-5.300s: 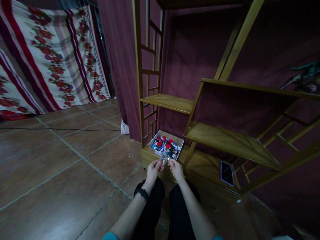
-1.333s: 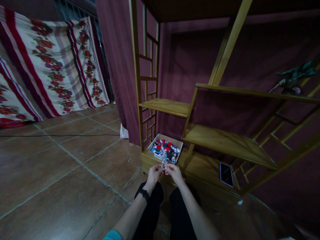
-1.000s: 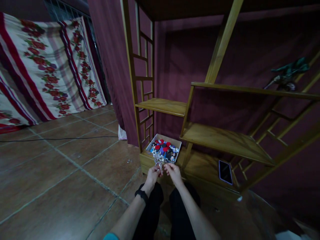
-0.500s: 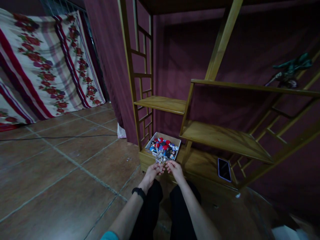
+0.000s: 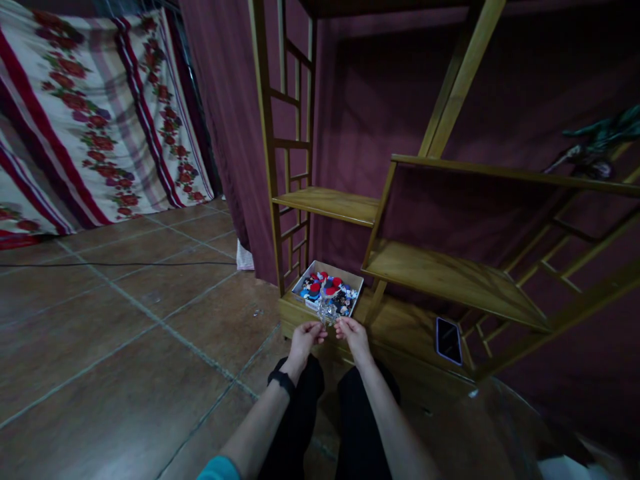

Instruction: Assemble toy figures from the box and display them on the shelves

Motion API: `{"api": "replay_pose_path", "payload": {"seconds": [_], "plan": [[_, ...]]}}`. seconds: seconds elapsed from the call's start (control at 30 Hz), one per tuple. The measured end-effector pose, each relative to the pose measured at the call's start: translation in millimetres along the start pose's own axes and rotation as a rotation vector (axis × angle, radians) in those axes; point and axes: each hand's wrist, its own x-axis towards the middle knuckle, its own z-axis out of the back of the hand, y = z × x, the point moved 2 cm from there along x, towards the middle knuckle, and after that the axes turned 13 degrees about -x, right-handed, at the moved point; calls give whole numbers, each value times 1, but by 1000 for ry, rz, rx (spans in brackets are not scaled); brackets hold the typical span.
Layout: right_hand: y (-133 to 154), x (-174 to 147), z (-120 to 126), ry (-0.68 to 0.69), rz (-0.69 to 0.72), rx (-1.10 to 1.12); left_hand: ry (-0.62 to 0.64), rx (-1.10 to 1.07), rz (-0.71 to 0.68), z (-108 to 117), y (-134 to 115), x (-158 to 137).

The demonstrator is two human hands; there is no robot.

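Observation:
My left hand [image 5: 305, 337] and my right hand [image 5: 353, 333] are held close together above my knees, and both pinch a small clear crinkly wrapper [image 5: 328, 313] between their fingertips. A black band sits on my left wrist. Just beyond the hands, a shallow white box [image 5: 325, 291] full of small red, blue and black pieces rests on the lowest board of a wooden shelf unit [image 5: 450, 277]. What the wrapper holds is too small to make out.
A phone [image 5: 447, 339] lies flat on the bottom shelf board to the right. A dark figurine [image 5: 597, 143] stands on the upper right shelf. Maroon curtain hangs behind the shelves, a floral striped cloth [image 5: 85, 120] at left, and a cable [image 5: 115, 264] crosses the tiled floor.
Both hands have stayed together on the wrapper, working it slightly. The view has drifted a little; the box and the phone have not moved.

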Motion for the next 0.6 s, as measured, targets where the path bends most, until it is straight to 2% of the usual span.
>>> {"api": "replay_pose_path", "payload": {"seconds": [0.3, 0.6], "plan": [[-7, 2, -2, 47, 4, -14, 65, 79, -68, -3, -2, -3], [-10, 2, -2, 95, 32, -118, 15, 94, -121, -1, 2, 3]]}}
